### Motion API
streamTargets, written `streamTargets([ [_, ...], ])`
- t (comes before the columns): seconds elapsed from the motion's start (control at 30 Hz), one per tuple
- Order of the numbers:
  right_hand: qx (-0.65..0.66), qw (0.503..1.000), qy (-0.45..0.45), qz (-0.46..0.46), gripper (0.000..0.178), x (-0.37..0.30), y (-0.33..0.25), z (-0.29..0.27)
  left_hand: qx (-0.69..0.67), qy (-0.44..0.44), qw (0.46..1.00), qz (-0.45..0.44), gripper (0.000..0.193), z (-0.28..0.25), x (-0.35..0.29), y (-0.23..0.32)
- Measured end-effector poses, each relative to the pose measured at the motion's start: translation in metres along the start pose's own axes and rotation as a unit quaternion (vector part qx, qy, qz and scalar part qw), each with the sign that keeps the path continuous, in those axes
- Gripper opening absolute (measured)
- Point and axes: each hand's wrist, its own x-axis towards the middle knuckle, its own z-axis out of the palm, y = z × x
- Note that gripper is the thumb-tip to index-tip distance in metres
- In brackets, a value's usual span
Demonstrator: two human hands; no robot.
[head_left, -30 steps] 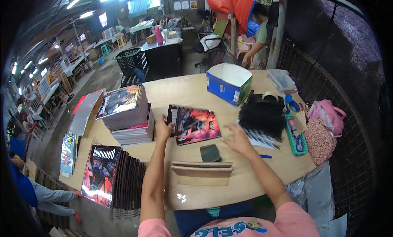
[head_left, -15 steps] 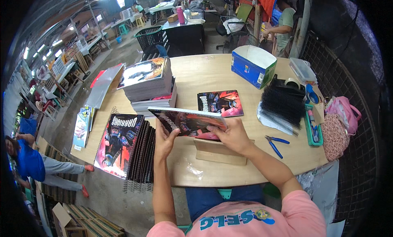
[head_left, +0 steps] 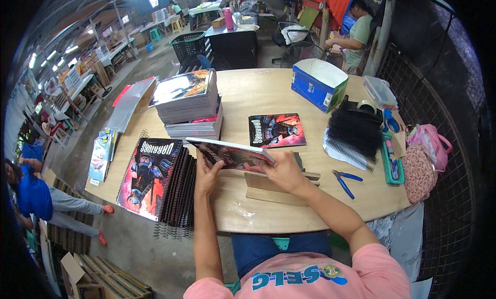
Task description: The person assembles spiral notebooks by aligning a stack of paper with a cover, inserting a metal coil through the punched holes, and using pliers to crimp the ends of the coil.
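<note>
I hold a notebook (head_left: pixel 232 153) with a dark illustrated cover, lifted and tilted over a wooden block (head_left: pixel 281 188) near the table's front edge. My left hand (head_left: pixel 206 174) grips its left end, where black coil loops show. My right hand (head_left: pixel 281 170) holds its right end. A second notebook (head_left: pixel 276 129) with the same cover lies flat just beyond. Left of my left hand stands a row of spiral-bound notebooks (head_left: pixel 163 182), spines up. Behind them rises a stack of unbound notebooks (head_left: pixel 188 105).
Black binding coils (head_left: pixel 354 133) lie in a pile at the right, with blue pliers (head_left: pixel 343 181) in front and a blue box (head_left: pixel 318 84) behind. A green tray (head_left: pixel 390 157) and pink bag (head_left: pixel 426 157) sit at the right edge. Another person (head_left: pixel 356 33) works beyond the round wooden table (head_left: pixel 258 89).
The notebook went from lying flat on the table to being held up in both hands. It has shifted left and toward me over the wooden block.
</note>
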Motion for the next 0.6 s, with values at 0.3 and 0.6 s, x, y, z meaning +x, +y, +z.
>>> streamTargets([
  [0.3,0.251,0.953,0.095,0.138,0.043,-0.093,0.077,-0.052,0.156,-0.074,0.978,0.119,0.074,0.067,-0.047,-0.025],
  [0.6,0.230,0.957,0.110,0.135,0.068,-0.101,0.144,-0.062,0.189,0.031,0.977,0.089,0.092,0.079,-0.058,-0.056],
])
